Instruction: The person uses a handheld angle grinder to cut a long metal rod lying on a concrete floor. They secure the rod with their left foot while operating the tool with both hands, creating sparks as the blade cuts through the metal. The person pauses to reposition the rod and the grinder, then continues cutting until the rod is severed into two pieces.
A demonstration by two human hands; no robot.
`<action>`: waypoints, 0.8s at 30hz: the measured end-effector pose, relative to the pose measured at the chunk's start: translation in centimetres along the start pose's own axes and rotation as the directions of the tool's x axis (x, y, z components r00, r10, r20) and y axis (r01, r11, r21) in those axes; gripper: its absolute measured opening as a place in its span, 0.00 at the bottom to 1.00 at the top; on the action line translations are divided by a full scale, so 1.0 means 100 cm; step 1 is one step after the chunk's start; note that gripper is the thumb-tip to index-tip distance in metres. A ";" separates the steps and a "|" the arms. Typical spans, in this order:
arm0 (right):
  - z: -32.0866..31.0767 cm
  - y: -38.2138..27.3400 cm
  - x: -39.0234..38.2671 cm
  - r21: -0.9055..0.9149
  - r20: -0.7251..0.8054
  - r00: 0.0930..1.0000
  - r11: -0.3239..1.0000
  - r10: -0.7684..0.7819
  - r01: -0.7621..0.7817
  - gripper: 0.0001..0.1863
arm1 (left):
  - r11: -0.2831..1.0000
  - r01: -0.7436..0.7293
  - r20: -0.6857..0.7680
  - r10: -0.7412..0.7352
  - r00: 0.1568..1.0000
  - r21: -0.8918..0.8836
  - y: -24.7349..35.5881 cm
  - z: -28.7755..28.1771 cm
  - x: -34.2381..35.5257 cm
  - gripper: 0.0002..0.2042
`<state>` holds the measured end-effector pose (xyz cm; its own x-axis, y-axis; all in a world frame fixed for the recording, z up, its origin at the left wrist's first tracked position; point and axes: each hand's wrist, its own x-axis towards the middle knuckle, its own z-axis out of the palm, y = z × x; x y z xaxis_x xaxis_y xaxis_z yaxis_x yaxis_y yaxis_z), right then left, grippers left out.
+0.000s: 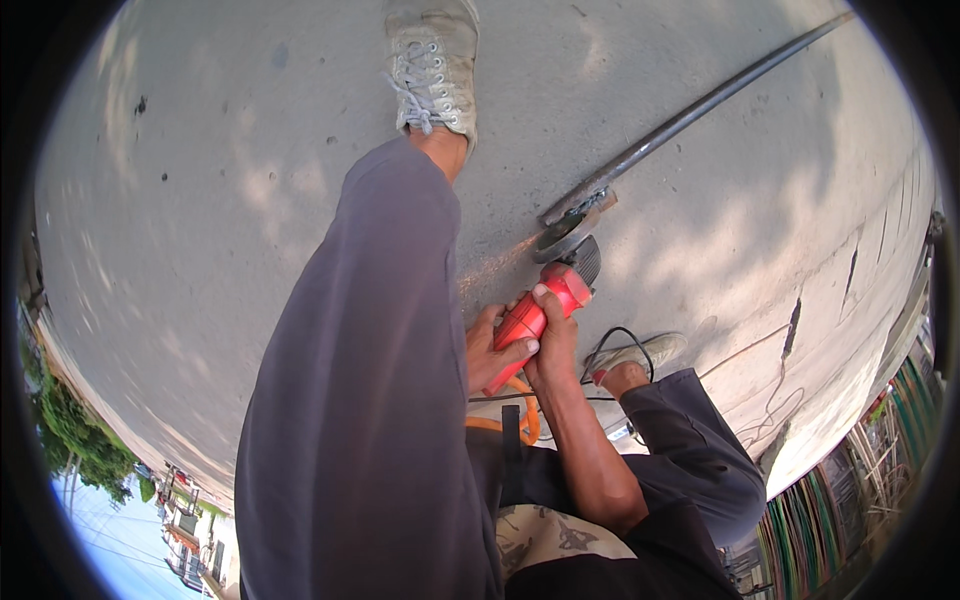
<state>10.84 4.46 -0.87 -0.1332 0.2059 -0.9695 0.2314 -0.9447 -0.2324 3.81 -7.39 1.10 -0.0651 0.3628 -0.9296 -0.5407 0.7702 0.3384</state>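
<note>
My left hand (488,350) and my right hand (552,335) are both wrapped round the red body of an angle grinder (520,322), the left nearer its rear end and the right alongside it, thumb on top. The grinder's guarded disc (563,240) meets a small piece of metal at the lower end of a long dark metal pipe (690,117), which lies slantwise on the concrete ground. Faint orange sparks (500,262) stream leftward from the disc. The exact point of contact is partly hidden by the guard.
My left leg (350,360) stretches forward to a pale laced shoe (432,70); my bent right leg (690,450) is at the right. A black cable (622,330) and an orange cord (481,424) lie near my hands. Bundled coloured strands (800,530) stand at the lower right edge.
</note>
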 end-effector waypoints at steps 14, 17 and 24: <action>-0.001 0.006 -0.006 0.049 -0.030 0.999 0.998 0.038 -0.037 0.12 | 0.963 0.024 -0.078 -0.003 0.997 0.268 -0.020 0.005 0.004 0.43; 0.007 0.014 -0.009 0.060 -0.020 0.998 0.997 0.053 -0.052 0.13 | 0.986 0.008 -0.115 0.011 0.993 0.167 -0.029 0.001 -0.004 0.44; 0.005 0.005 -0.008 0.041 -0.041 0.999 0.999 0.021 -0.019 0.14 | 0.973 0.031 -0.095 -0.009 0.995 0.227 -0.016 0.002 0.001 0.44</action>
<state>10.56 3.63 -0.14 -0.0892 0.1965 -0.9764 0.1946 -0.9580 -0.2106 4.80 -8.51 0.52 -0.1396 0.3042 -0.9423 -0.3381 0.8798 0.3341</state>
